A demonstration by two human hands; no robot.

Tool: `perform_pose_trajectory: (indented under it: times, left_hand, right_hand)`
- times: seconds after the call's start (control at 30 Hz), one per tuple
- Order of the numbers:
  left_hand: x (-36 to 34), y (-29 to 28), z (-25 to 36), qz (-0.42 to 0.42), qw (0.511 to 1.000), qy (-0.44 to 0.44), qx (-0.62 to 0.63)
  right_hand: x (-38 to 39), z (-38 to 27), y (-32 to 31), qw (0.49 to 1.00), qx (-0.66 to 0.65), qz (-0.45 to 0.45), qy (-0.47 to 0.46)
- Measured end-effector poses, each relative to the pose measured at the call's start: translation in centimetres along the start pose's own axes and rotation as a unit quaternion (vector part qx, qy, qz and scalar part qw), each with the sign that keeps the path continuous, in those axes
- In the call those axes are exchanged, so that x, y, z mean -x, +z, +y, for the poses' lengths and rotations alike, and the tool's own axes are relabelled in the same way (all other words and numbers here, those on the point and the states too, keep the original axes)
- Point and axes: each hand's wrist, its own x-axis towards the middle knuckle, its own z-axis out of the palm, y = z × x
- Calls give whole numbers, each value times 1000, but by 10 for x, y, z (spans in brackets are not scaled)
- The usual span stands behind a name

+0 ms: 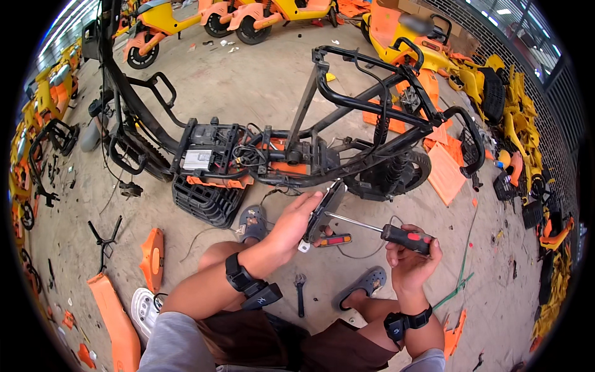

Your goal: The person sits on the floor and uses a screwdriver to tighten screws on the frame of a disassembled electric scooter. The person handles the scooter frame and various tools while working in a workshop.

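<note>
My left hand (292,224) grips a flat dark plate-like part (326,208), held tilted on edge in front of the bare scooter frame (365,158). What exactly the part is, I cannot tell. My right hand (414,268) is closed round the black and red handle of a screwdriver (406,238). The screwdriver's shaft points left, and its tip meets the face of the dark part. Just below the part shows a red and yellow light (335,240); whether it hangs from the part or lies apart is unclear. A thin cable curves nearby.
An adjustable wrench (300,295) lies on the concrete between my feet. Orange panels (115,319) are at the left, a black slatted footboard (211,199) rests beneath the frame. Yellow-orange scooters (260,18) stand behind; yellow body parts (520,118) are heaped along the right wall.
</note>
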Motion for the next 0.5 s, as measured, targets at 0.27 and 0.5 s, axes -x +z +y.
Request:
perform_pose_trajectory:
  times: [0.27, 0.5]
  left_hand:
    - [-5, -2, -3, 9, 1000, 11, -1]
    - [-5, -5, -9, 25, 1000, 10, 5]
  right_hand:
    - [2, 4, -1, 1000, 9, -22, -2]
    - [2, 8, 6, 1000, 3, -12, 13]
